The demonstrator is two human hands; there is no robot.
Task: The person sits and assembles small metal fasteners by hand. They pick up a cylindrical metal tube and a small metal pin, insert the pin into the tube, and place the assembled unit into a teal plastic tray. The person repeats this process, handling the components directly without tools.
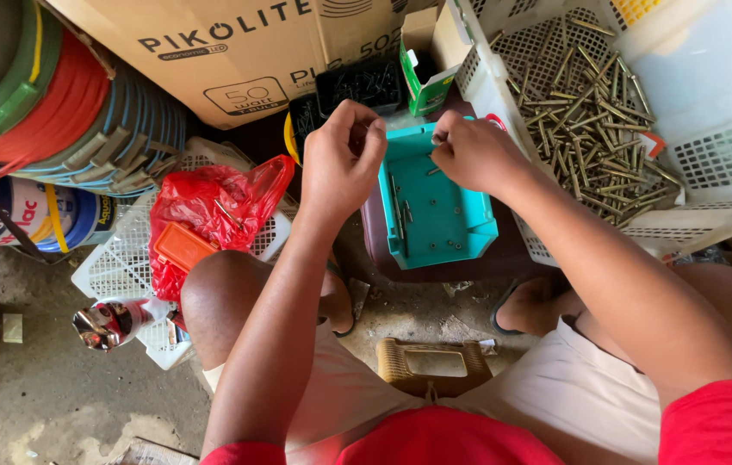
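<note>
Centrally, just above mid-frame, the left hand (342,164) has its fingertips pinched together on something too small to make out, while the right hand (474,153) pinches a small metal screw (437,138) over the teal rectangular plastic tray (461,228); the screw's direction cannot be told. A few loose screws lie in that tray, mostly lengthwise up-and-down in the frame. At upper right, the white perforated plastic basket (710,155) holds a heap of brass-coloured screws (594,116) pointing every way.
</note>
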